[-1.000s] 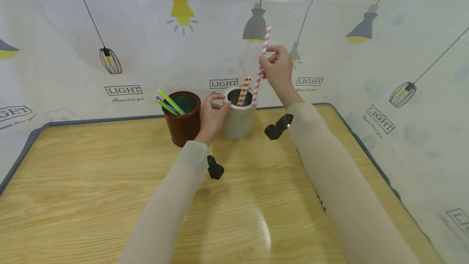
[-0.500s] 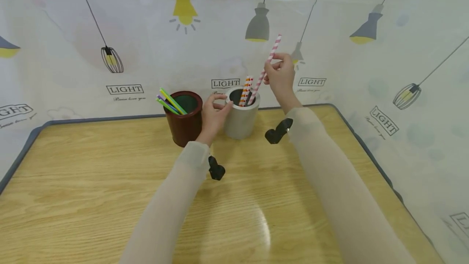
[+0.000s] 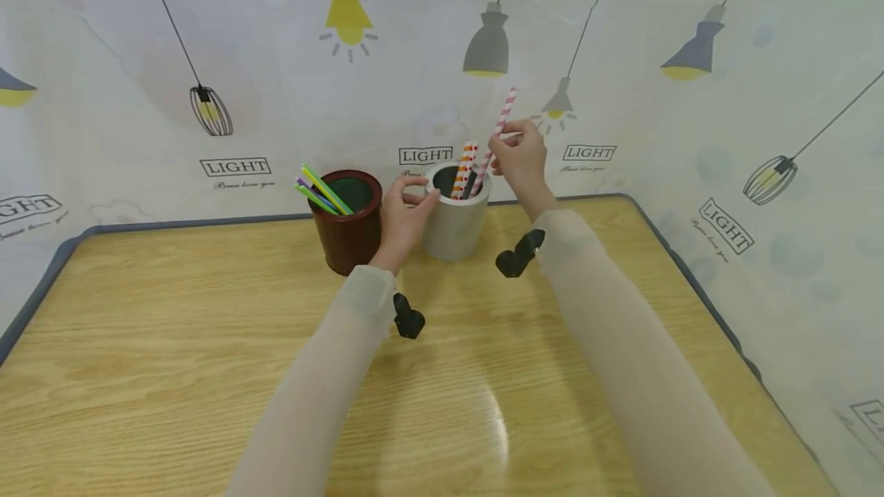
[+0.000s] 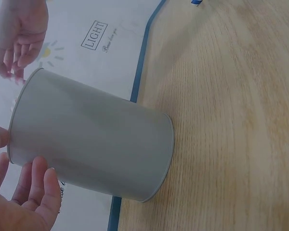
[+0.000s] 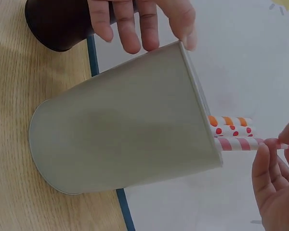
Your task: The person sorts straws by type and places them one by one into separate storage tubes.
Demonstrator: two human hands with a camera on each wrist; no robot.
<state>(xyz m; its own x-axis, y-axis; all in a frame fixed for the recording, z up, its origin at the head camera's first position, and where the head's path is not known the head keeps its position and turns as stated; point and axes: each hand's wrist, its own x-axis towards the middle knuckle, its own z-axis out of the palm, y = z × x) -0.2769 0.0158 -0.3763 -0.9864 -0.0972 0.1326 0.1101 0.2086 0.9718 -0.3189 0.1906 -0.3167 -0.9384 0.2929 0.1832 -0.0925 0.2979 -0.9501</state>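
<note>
My right hand pinches a pink-and-white striped paper straw between thumb and fingers. The straw's lower end is inside the light grey cylindrical cup, hidden below its rim. Beside it in the cup stand an orange-striped straw and a red-dotted straw. On the cup's left side, my left hand holds the rim with thumb and forefinger, the other fingers along the wall in the left wrist view. The cup stands upright on the wooden table.
Just left of the grey cup stands a dark red-brown cup with several thin green, yellow and purple sticks leaning in it. A white lamp-patterned backdrop rises behind the table's dark-edged back.
The striped straw has gone from beside the cup's right rim to inside it. My right hand has lowered with the straw; my left hand stays at the rim.
</note>
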